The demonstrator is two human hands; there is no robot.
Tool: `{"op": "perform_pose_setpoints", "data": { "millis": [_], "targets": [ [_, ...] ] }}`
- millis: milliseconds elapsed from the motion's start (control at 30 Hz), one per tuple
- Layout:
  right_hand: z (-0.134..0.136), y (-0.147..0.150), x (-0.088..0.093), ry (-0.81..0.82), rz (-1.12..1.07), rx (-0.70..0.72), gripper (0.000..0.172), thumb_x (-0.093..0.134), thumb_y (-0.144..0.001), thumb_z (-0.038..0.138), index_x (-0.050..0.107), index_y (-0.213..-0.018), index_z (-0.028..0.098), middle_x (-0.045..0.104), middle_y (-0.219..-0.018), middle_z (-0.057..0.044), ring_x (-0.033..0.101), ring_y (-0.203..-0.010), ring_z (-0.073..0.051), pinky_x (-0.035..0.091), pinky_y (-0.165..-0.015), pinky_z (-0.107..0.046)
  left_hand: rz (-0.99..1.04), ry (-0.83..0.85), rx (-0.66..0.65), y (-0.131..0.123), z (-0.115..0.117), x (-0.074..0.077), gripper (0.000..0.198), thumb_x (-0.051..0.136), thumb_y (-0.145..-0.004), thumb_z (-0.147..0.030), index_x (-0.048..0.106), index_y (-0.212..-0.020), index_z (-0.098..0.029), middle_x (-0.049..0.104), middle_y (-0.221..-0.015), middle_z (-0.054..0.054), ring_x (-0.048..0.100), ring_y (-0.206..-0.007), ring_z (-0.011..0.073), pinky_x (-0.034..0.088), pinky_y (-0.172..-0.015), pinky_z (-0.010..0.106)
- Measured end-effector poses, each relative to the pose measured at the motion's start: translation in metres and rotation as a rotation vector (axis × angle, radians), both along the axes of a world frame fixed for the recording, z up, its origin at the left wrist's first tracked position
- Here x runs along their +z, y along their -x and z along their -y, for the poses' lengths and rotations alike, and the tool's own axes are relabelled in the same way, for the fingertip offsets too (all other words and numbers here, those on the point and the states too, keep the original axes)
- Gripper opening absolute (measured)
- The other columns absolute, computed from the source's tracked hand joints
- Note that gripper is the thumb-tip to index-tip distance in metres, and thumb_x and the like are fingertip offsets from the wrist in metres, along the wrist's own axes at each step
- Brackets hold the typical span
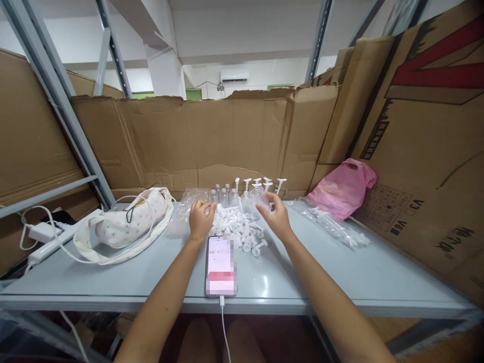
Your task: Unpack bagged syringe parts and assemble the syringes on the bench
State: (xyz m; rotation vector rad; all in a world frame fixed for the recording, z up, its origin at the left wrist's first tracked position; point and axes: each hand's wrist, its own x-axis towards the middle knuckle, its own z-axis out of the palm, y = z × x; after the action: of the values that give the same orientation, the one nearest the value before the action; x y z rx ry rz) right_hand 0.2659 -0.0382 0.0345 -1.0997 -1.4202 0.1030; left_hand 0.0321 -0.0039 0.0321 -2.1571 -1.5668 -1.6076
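My right hand [275,216] is wrapped around the side of a clear ribbed plastic bottle [258,195], thumb in front and fingers behind. My left hand [201,218] is closed in a pinch beside the standing clear bottles [228,194]; what lies between its fingertips, if anything, is too small to make out. Between my hands spreads a heap of white plastic pump tops [240,227], some with flanged collars. Behind the right hand's bottle stand several white pump heads [267,181] on stems, their lower parts partly hidden.
A phone [221,264] with a charging cable lies at the table's front edge. Left are a patterned fabric bag [124,224], a power strip [62,242] and crumpled clear plastic [181,214]. Right are a pink plastic bag [342,189] and clear packaging [336,227]. Cardboard [204,133] walls the back.
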Motion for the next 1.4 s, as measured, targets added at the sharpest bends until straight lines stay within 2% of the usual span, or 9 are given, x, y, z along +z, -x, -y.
{"op": "perform_pose_setpoints", "data": {
  "millis": [133, 300, 433, 533, 800, 933, 1067, 1233, 1400],
  "targets": [
    [-0.004, 0.005, -0.001, 0.070, -0.366, 0.269, 0.039, 0.062, -0.070, 0.043, 0.047, -0.100, 0.023, 0.058, -0.101, -0.005, 0.056, -0.092, -0.021, 0.049, -0.069, -0.034, -0.196, 0.035, 0.078, -0.009, -0.007, -0.009, 0.028, 0.047, -0.084, -0.038, 0.070, -0.076, -0.023, 0.062, -0.089, 0.008, 0.051, -0.090, 0.0240, 0.040, -0.082, 0.041],
    [0.001, 0.013, 0.003, 0.176, -0.636, 0.505, 0.056, 0.069, -0.064, 0.037, 0.040, -0.111, 0.030, 0.054, -0.091, 0.001, 0.055, -0.086, -0.017, 0.055, -0.065, -0.036, -0.341, 0.053, 0.090, -0.018, -0.011, -0.017, 0.028, 0.047, -0.084, -0.035, 0.069, -0.074, -0.020, 0.063, -0.091, 0.011, 0.050, -0.093, 0.0286, 0.036, -0.082, 0.046],
    [0.007, 0.018, 0.005, 0.238, -0.689, 0.542, 0.053, 0.071, -0.062, 0.031, 0.042, -0.107, 0.030, 0.053, -0.088, 0.002, 0.056, -0.083, -0.015, 0.057, -0.070, -0.040, -0.343, 0.040, 0.085, -0.022, -0.011, -0.018, 0.023, 0.047, -0.083, -0.027, 0.065, -0.096, -0.021, 0.062, -0.099, 0.011, 0.051, -0.096, 0.0283, 0.035, -0.084, 0.045],
    [0.008, 0.018, 0.005, 0.246, -0.708, 0.571, 0.047, 0.071, -0.062, 0.028, 0.043, -0.101, 0.030, 0.052, -0.086, 0.004, 0.057, -0.081, -0.014, 0.056, -0.076, -0.043, -0.298, 0.008, 0.058, -0.023, -0.006, -0.013, 0.023, 0.045, -0.085, -0.024, 0.062, -0.101, -0.022, 0.062, -0.102, 0.008, 0.052, -0.098, 0.0257, 0.034, -0.087, 0.043],
    [0.010, 0.020, 0.004, 0.404, -0.814, 0.799, 0.032, 0.070, -0.067, 0.029, 0.044, -0.085, 0.025, 0.055, -0.081, 0.005, 0.062, -0.078, -0.015, 0.053, -0.083, -0.044, -0.337, -0.117, -0.319, -0.032, 0.019, -0.003, 0.031, 0.049, -0.085, -0.041, 0.054, -0.109, -0.022, 0.062, -0.106, 0.005, 0.054, -0.100, 0.0204, 0.036, -0.088, 0.034],
    [0.013, 0.024, 0.004, 0.526, -0.821, 0.796, 0.033, 0.073, -0.066, 0.033, 0.046, -0.083, 0.023, 0.055, -0.075, 0.005, 0.064, -0.068, -0.014, 0.054, -0.069, -0.032, -0.390, -0.194, -0.277, -0.032, 0.024, -0.006, 0.028, 0.044, -0.088, -0.041, 0.054, -0.101, -0.018, 0.063, -0.095, 0.006, 0.056, -0.088, 0.0205, 0.038, -0.079, 0.034],
    [0.013, 0.026, 0.003, 0.542, -0.750, 0.730, 0.034, 0.071, -0.068, 0.040, 0.045, -0.082, 0.022, 0.055, -0.069, 0.006, 0.060, -0.056, -0.010, 0.045, -0.051, -0.022, -0.464, -0.221, -0.221, -0.029, 0.028, -0.005, 0.031, 0.039, -0.089, -0.043, 0.055, -0.094, -0.017, 0.061, -0.084, 0.007, 0.054, -0.077, 0.0198, 0.038, -0.070, 0.032],
    [0.014, 0.027, 0.004, 0.451, -0.704, 0.743, 0.033, 0.071, -0.068, 0.038, 0.045, -0.081, 0.023, 0.057, -0.068, 0.006, 0.059, -0.058, -0.010, 0.043, -0.056, -0.022, -0.277, -0.023, -0.320, -0.030, 0.034, -0.005, 0.036, 0.034, -0.089, -0.047, 0.054, -0.081, -0.019, 0.057, -0.075, 0.004, 0.051, -0.070, 0.0164, 0.035, -0.063, 0.028],
    [0.020, 0.026, 0.009, 0.349, -0.563, 0.832, 0.036, 0.072, -0.065, 0.027, 0.048, -0.091, 0.026, 0.061, -0.086, 0.003, 0.060, -0.072, -0.012, 0.047, -0.067, -0.027, 0.224, 0.487, -0.601, -0.032, 0.026, -0.008, 0.060, 0.018, -0.087, -0.060, 0.041, -0.051, -0.018, 0.041, -0.047, -0.001, 0.039, -0.046, 0.0103, 0.030, -0.050, 0.025]
  ]
}}
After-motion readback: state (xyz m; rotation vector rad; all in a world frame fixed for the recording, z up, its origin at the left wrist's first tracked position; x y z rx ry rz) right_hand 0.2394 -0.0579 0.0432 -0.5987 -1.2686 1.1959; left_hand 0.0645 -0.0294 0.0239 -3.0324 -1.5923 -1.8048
